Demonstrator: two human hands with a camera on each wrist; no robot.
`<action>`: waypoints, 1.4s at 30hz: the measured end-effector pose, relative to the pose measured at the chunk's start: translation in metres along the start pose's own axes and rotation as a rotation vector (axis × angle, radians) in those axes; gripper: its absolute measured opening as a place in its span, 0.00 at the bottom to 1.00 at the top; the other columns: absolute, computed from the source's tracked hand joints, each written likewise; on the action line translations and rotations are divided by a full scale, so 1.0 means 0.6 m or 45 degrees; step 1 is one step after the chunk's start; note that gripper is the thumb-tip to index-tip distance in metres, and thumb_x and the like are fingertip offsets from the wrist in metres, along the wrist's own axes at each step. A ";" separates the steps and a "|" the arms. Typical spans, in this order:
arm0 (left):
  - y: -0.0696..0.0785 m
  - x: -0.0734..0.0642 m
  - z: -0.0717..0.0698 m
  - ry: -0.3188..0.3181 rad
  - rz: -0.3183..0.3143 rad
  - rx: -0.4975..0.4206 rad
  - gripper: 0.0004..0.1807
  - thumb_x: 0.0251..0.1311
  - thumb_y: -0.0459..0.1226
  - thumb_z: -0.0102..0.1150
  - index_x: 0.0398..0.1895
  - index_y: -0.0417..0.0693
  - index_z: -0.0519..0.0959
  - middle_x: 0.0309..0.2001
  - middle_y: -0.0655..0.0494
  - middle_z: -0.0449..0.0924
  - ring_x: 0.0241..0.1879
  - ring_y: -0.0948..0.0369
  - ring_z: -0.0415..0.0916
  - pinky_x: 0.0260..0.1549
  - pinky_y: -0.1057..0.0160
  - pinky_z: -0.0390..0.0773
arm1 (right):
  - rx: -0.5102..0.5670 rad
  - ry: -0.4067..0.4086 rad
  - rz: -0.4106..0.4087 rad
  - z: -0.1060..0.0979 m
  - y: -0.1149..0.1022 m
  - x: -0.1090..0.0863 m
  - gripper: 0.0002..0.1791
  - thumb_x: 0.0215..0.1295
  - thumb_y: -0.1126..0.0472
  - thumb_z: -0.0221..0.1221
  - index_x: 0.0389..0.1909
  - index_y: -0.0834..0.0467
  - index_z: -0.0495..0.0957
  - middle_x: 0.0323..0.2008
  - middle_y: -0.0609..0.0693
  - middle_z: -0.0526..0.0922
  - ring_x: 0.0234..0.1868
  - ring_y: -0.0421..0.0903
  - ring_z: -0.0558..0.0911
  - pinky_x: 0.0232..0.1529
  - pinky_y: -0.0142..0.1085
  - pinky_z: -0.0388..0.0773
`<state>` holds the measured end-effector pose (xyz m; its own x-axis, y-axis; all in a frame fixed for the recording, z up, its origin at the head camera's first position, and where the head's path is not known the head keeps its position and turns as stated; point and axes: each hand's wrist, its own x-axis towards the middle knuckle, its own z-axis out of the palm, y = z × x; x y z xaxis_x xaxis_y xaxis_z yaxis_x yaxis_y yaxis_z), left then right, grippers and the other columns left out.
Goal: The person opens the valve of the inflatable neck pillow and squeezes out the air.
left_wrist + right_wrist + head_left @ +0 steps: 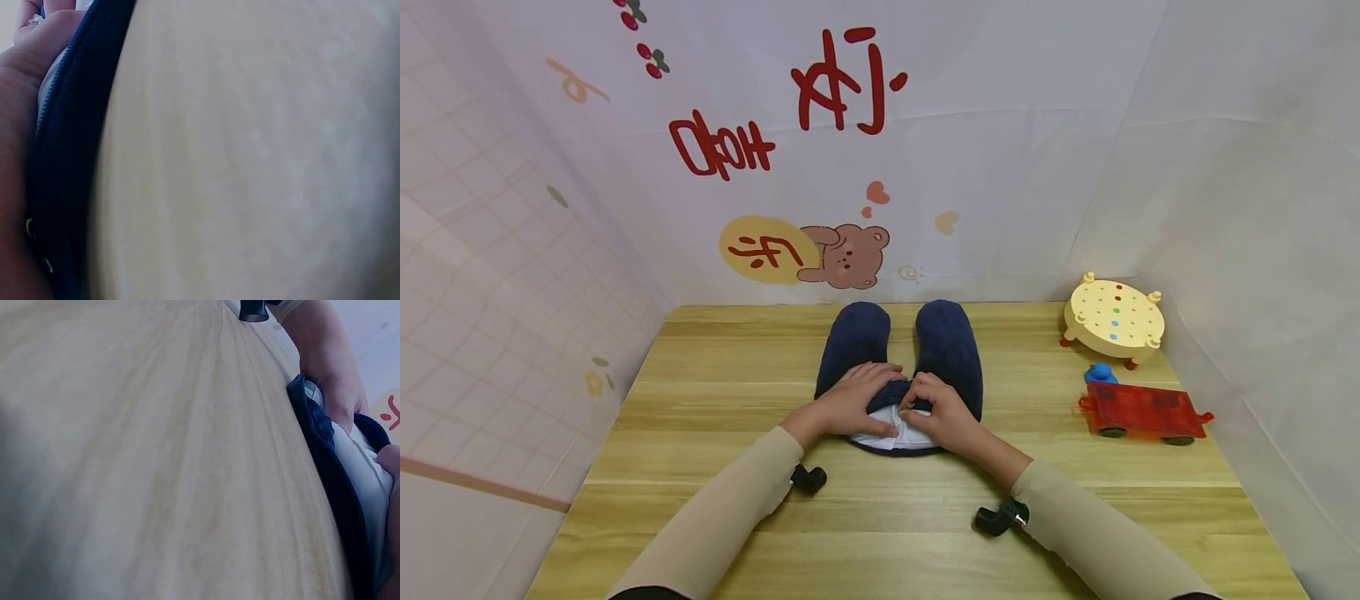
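Note:
A navy U-shaped neck pillow (950, 337) lies on the table, its two arms toward the wall. Along its near curve the zipped cover gapes and bares a white inner (917, 439). My left hand (855, 402) rests on the left of that opening, fingers stretched over the navy cloth and thumb on the white inner. On the right, my right hand (943, 414) pinches a small shiny, clear-looking thing (35, 20) between thumb and finger, just over the opening. Its exact kind I cannot tell. In the left wrist view the zip teeth (50, 94) run along the cover's edge.
At the right stand a red toy cart (1146, 410) with black wheels, a small blue toy (1101, 374) behind it, and a yellow pegged round toy stand (1116, 321). A white printed wall sheet (1000, 167) closes the table's far edge.

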<state>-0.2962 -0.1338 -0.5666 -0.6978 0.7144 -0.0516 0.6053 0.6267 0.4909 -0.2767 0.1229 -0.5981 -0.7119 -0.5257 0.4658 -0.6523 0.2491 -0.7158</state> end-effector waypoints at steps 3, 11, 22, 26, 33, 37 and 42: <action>0.000 0.001 0.000 -0.007 -0.005 0.003 0.52 0.66 0.66 0.71 0.87 0.60 0.62 0.88 0.57 0.55 0.87 0.54 0.46 0.85 0.45 0.44 | -0.005 -0.012 0.025 -0.001 -0.006 0.001 0.06 0.67 0.67 0.75 0.39 0.53 0.89 0.41 0.44 0.82 0.50 0.47 0.80 0.57 0.40 0.78; -0.003 0.002 0.005 -0.019 -0.012 0.022 0.53 0.66 0.67 0.71 0.88 0.60 0.61 0.88 0.58 0.54 0.88 0.55 0.45 0.85 0.46 0.43 | -0.006 -0.025 0.060 -0.001 -0.009 0.000 0.06 0.66 0.68 0.75 0.38 0.55 0.89 0.41 0.45 0.82 0.48 0.48 0.80 0.55 0.40 0.77; -0.003 0.003 0.005 -0.030 -0.023 0.036 0.53 0.65 0.69 0.70 0.88 0.62 0.61 0.88 0.59 0.53 0.88 0.54 0.44 0.85 0.45 0.43 | -0.020 -0.057 0.056 0.001 0.000 0.002 0.06 0.67 0.66 0.75 0.38 0.52 0.89 0.41 0.42 0.81 0.49 0.45 0.80 0.56 0.39 0.78; -0.003 0.002 0.004 -0.030 -0.021 0.035 0.53 0.65 0.69 0.70 0.87 0.62 0.62 0.88 0.58 0.53 0.88 0.53 0.44 0.85 0.44 0.43 | -0.026 -0.070 0.070 0.001 -0.001 0.003 0.06 0.67 0.65 0.75 0.38 0.52 0.89 0.40 0.42 0.81 0.49 0.44 0.79 0.55 0.40 0.77; -0.002 0.002 0.005 -0.035 -0.017 0.040 0.53 0.66 0.68 0.70 0.88 0.61 0.61 0.89 0.57 0.52 0.88 0.52 0.44 0.85 0.44 0.43 | -0.045 -0.087 0.088 0.001 -0.003 0.003 0.06 0.67 0.67 0.75 0.38 0.53 0.89 0.39 0.43 0.81 0.48 0.45 0.80 0.54 0.40 0.77; -0.003 0.002 0.007 -0.034 -0.016 0.062 0.54 0.66 0.68 0.70 0.89 0.61 0.60 0.89 0.57 0.52 0.88 0.52 0.45 0.85 0.44 0.44 | -0.050 -0.092 0.097 0.002 -0.006 0.004 0.06 0.67 0.67 0.76 0.37 0.53 0.89 0.39 0.43 0.81 0.47 0.45 0.79 0.53 0.40 0.77; -0.004 0.003 0.007 -0.029 -0.018 0.074 0.55 0.66 0.69 0.70 0.89 0.60 0.59 0.89 0.58 0.51 0.88 0.51 0.45 0.85 0.45 0.45 | -0.061 -0.093 0.076 0.000 -0.009 0.006 0.10 0.65 0.68 0.77 0.36 0.50 0.88 0.38 0.42 0.80 0.46 0.45 0.79 0.52 0.40 0.77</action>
<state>-0.2972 -0.1324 -0.5714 -0.6978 0.7120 -0.0781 0.6173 0.6532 0.4384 -0.2756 0.1193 -0.5925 -0.7303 -0.5661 0.3823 -0.6219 0.3194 -0.7150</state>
